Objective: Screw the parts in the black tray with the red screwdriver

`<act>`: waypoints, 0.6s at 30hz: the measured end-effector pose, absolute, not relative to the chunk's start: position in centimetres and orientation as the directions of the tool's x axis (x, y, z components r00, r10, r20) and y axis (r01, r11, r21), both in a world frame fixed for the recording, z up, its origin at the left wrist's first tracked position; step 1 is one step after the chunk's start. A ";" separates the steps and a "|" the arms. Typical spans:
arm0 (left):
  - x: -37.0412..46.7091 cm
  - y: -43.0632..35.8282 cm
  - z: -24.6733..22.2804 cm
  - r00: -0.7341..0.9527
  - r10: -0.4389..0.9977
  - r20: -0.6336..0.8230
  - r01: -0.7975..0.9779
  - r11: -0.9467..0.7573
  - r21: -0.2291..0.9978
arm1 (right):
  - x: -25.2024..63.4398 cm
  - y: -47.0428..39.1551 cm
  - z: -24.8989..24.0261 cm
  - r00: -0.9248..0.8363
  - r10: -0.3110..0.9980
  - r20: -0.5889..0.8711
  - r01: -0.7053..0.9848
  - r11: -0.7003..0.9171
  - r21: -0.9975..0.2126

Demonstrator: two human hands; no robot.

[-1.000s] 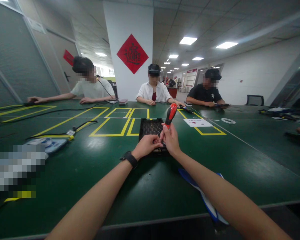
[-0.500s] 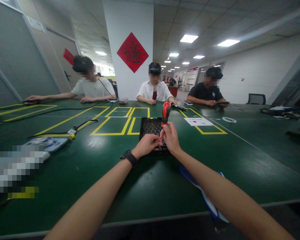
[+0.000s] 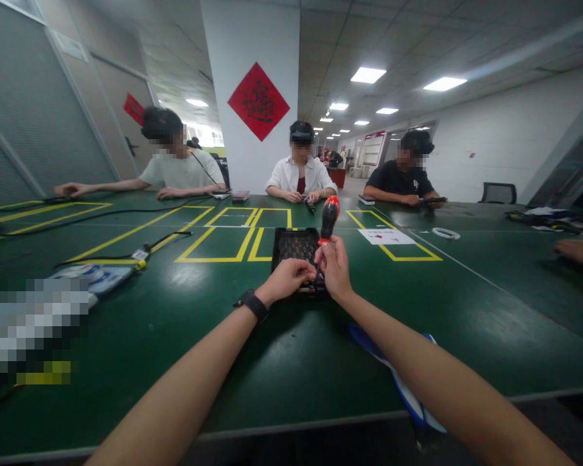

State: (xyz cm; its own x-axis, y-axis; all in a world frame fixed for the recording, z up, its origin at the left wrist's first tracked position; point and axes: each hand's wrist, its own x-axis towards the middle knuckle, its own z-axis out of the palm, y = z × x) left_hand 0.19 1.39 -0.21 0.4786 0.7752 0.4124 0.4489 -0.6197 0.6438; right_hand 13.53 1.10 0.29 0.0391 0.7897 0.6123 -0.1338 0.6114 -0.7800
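A red and black screwdriver (image 3: 329, 219) stands nearly upright over a black open case (image 3: 296, 246), its handle at the top. My right hand (image 3: 336, 266) is closed around its lower part, at the case's right side. The tip is down among my fingers and hard to make out. My left hand (image 3: 291, 279), with a black watch (image 3: 251, 305) on the wrist, reaches over the case's near left part. Its fingers are pinched close to the screwdriver's shaft; what they hold, if anything, is too small to tell.
The green table (image 3: 252, 375) bears yellow tape outlines, a white paper (image 3: 386, 237) and a white ring (image 3: 445, 233). Blue and white material (image 3: 408, 388) lies beneath my right forearm. Cables and a bag (image 3: 97, 279) are at left. Three people sit across; another hand (image 3: 580, 251) shows at right.
The screwdriver handle and my right hand have shifted slightly right, with the handle leaning a bit more to the right. The middle person's hands have come together around a dark object.
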 end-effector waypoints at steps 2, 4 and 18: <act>0.2 1.3 0.0 0.476 0.766 0.433 0.449 -0.635 0.629 | 13.5 1.1 0.3 0.010 0.800 0.600 -0.141 0.595 -0.791; 0.2 1.3 0.1 0.455 0.776 0.437 0.459 -0.625 0.631 | 13.4 1.0 0.3 0.017 0.798 0.602 -0.132 0.599 -0.790; 0.3 0.8 0.2 0.494 0.780 0.384 0.408 -0.598 0.690 | 13.4 0.4 0.9 -0.003 0.814 0.580 -0.106 0.577 -0.810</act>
